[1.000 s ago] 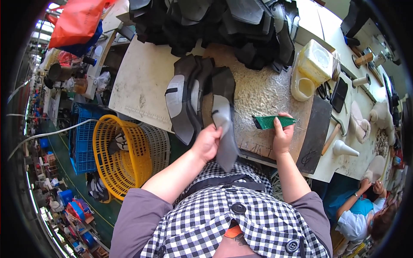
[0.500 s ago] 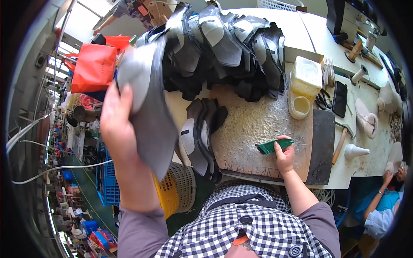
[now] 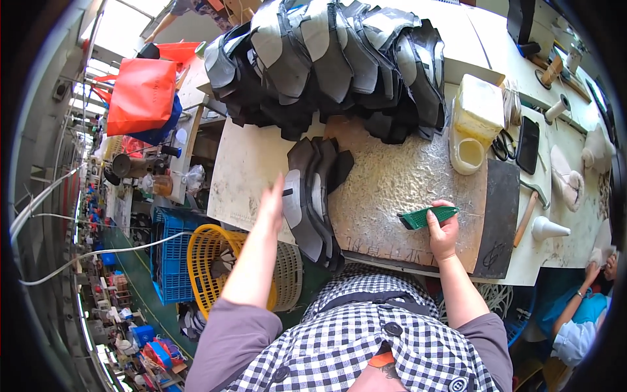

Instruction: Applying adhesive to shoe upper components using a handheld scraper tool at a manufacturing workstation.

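Observation:
My left hand (image 3: pixel 270 201) is empty, its fingers stretched out and a little blurred, beside a small stack of grey and black shoe-upper pieces (image 3: pixel 304 196) at the near edge of the table. My right hand (image 3: pixel 444 232) holds a green flat tool with a dark end (image 3: pixel 424 217) low over the glue-crusted board (image 3: pixel 392 186). Across the far side of the table lies a large heap of similar shoe-upper pieces (image 3: pixel 333 55), light grey on top and black beneath. Right of the board stands a whitish glue container (image 3: pixel 478 108) with a round cup in front.
A black phone (image 3: pixel 528 145), scissors (image 3: pixel 504 144), a hammer (image 3: pixel 526 219) and a white cone-shaped nozzle (image 3: pixel 550 228) lie at the right. Left of the table are a red bag (image 3: pixel 140 95), a yellow basket (image 3: pixel 199 261) and a blue crate (image 3: pixel 171 261). Another person's hands (image 3: pixel 597 268) work at far right.
The grey shoe-upper piece has left my left hand, which has moved right and back beside the small stack. A piece now shows at the heap's left end. My right hand keeps the green tool.

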### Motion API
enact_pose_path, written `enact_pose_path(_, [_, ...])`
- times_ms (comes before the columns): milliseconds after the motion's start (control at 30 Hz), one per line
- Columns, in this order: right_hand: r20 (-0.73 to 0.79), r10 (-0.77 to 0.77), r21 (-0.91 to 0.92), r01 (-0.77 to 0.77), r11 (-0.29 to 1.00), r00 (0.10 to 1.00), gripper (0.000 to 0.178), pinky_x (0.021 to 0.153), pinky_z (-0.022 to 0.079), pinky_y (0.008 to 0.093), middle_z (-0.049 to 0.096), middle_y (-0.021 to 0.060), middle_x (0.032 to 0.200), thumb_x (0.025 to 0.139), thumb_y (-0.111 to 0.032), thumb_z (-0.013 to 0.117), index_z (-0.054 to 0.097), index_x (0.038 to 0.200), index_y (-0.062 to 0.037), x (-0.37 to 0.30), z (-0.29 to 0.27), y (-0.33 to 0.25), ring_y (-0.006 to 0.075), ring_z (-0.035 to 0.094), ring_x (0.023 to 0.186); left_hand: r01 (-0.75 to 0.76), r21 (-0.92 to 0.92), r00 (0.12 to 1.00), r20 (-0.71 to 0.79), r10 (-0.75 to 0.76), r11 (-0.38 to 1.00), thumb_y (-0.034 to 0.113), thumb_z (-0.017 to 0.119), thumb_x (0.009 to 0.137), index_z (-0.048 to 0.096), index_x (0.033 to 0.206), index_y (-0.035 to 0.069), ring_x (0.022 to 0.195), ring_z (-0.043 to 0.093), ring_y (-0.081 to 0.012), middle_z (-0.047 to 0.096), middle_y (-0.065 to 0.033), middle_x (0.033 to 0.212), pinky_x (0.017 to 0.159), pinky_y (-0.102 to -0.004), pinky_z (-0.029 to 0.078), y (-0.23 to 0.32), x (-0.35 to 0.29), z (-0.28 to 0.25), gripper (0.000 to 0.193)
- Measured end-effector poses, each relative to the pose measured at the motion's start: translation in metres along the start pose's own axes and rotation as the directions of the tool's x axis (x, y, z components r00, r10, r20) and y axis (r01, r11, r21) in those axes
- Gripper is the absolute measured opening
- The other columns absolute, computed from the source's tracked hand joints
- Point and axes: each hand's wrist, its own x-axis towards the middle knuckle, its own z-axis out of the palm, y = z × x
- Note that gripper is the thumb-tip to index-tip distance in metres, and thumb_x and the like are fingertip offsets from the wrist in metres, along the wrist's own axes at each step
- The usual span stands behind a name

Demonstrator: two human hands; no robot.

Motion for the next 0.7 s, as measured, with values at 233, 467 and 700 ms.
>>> enact_pose_path(233, [0.321, 0.418, 0.084, -0.465, 0.881, 0.85, 0.031, 0.073, 0.046, 0.024, 0.062, 0.0069, 0.106, 0.082, -0.006, 0.052, 0.053, 0.113, -0.0048, 0.029, 0.037, -0.054, 0.0115, 0.056, 0.086, -0.117, -0.068, 0.987, 0.101, 0.124, 0.991, 0.039, 0.076, 0.077, 0.026, 0.14, -0.002, 0.122, 0.044, -0.025, 0.043, -0.0178, 0.137, 0.102, -0.038, 0.035, -0.055, -0.049, -0.005, 0.09])
enact_pose_path(467, [0.543, 0.693, -0.017, -0.82, 0.573, 0.473, 0.043, 0.078, 0.052, 0.0339, 0.064, 0.0132, 0.103, 0.075, -0.009, 0.05, 0.052, 0.117, 0.0018, 0.093, 0.157, -0.026, 0.0193, 0.063, 0.088, -0.064, -0.371, 0.918, 0.343, 0.201, 0.926, 0.025, 0.08, 0.074, 0.048, 0.124, 0.0, 0.107, 0.055, -0.0188, 0.06, -0.0086, 0.114, 0.096, -0.0326, 0.041, -0.06, -0.044, -0.004, 0.064])
enact_pose_path(700, [0.746, 0.505, 0.163, -0.854, 0.495, 0.435, 0.022, 0.069, 0.055, 0.0334, 0.063, 0.0096, 0.083, 0.072, -0.007, 0.053, 0.058, 0.093, -0.0017, 0.105, 0.147, -0.053, 0.0224, 0.064, 0.073, -0.222, -0.353, 0.793, 0.477, 0.378, 0.909, 0.017, 0.084, 0.068, 0.044, 0.129, 0.004, 0.114, 0.052, -0.0179, 0.057, -0.007, 0.119, 0.098, -0.0344, 0.041, -0.049, -0.083, -0.004, 0.074])
